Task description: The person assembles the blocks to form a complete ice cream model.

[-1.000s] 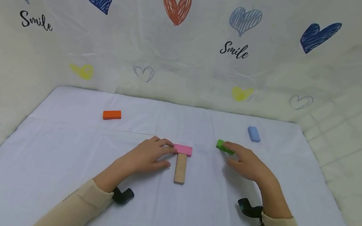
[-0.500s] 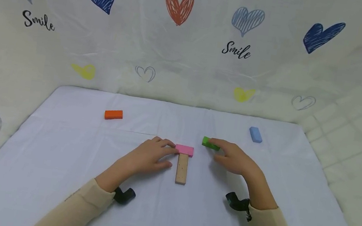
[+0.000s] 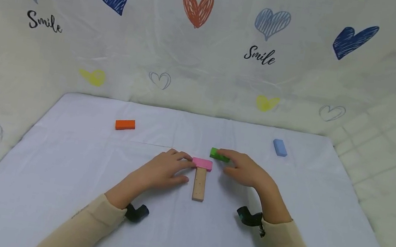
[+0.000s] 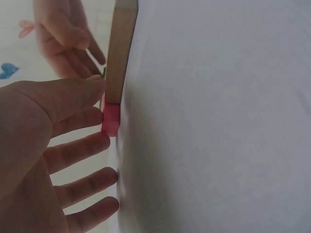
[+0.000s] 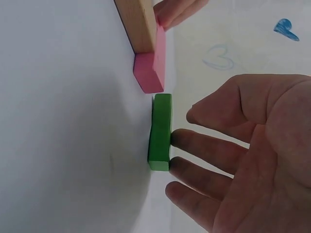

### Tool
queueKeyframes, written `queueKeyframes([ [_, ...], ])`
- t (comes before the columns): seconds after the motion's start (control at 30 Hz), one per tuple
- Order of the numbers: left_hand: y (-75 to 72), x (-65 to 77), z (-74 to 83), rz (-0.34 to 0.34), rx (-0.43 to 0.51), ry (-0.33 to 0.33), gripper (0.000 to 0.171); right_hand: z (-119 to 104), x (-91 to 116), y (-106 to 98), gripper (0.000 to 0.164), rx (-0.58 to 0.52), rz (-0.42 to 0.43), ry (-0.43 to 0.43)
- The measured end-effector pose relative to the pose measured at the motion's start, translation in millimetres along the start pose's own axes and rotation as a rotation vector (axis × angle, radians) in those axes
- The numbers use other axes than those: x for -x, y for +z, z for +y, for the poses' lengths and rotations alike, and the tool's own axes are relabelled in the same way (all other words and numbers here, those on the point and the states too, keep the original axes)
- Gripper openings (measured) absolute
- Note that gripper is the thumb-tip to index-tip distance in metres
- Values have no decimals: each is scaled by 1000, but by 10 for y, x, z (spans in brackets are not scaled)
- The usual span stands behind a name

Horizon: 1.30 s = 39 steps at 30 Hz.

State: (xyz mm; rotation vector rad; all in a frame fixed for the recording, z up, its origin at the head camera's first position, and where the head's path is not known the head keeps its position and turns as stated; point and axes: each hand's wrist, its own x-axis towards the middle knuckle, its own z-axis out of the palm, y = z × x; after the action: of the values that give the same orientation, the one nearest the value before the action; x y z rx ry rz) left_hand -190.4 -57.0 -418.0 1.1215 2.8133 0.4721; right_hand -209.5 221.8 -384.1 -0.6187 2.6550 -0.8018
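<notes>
A pink block lies crosswise at the far end of a plain wooden block, the two forming a T. My left hand rests its fingertips at the pink block's left end, fingers loosely extended. Just beyond the pink block, to its right, lies a green block. Fingertips of my right hand touch the green block's top with the fingers nearly straight; they cover its right part in the head view. In the right wrist view, the green block lies close to the pink block.
An orange block lies at the back left of the white-covered table. At the back right is a light blue block. Behind the table hangs a pale cloth printed with hearts.
My right hand has slid the green block leftward over the table, from well right of the pink block to close by it. My left hand has stayed at the pink block.
</notes>
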Motion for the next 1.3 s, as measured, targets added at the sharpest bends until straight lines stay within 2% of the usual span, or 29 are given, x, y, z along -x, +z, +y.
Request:
queueKeyframes([
  [0.27,14,-10,-21,3,-15,5,47,-97,-49,36,53,-8,16,-68],
  [0.43,11,-17,-27,8,-16,2,47,-87,-43,43,50,104,91,-92],
  [0.57,2,-15,-22,7,-19,1,47,-64,-54,65,48,154,86,-80],
  [0.97,-11,-1,4,1,-25,12,47,-142,-49,127,49,137,39,-111],
  [1.3,-13,-5,-11,11,-25,23,45,-159,-70,181,51,98,39,-172],
])
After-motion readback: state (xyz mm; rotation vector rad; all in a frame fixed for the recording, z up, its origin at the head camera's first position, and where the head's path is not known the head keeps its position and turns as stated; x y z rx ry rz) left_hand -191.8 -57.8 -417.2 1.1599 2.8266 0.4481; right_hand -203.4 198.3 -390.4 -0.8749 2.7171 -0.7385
